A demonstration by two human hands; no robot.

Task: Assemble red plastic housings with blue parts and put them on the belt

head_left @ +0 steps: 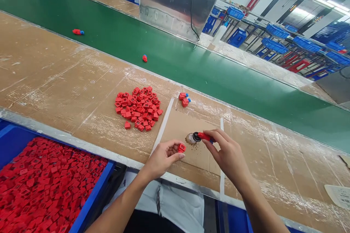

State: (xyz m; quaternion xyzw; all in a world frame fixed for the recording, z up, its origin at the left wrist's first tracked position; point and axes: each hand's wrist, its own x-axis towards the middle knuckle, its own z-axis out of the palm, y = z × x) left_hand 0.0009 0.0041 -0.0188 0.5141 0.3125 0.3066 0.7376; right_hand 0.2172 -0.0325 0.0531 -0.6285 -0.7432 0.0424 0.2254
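Note:
My left hand (pixel 162 158) is closed on a small hollow red plastic block (pixel 181 148), its square opening facing up. My right hand (pixel 226 151) pinches a red plastic piece (pixel 203 136) with a bit of blue showing near the fingertips. The far end of that piece meets the black rim of a small clear jar (pixel 190 138); whether it reaches inside, I cannot tell. Brown specks surround the jar on a cardboard sheet (pixel 203 160). Left of the sheet lies a pile of red blocks (pixel 139 107). Two red-and-blue pieces (pixel 184 100) rest behind the sheet.
A green conveyor belt (pixel 109 40) crosses behind the bench, carrying a red-and-blue piece (pixel 78 32) and another small one (pixel 144 58). At lower left, a blue bin (pixel 91 204) holds many red blocks. A metal cabinet (pixel 177 3) stands beyond the belt.

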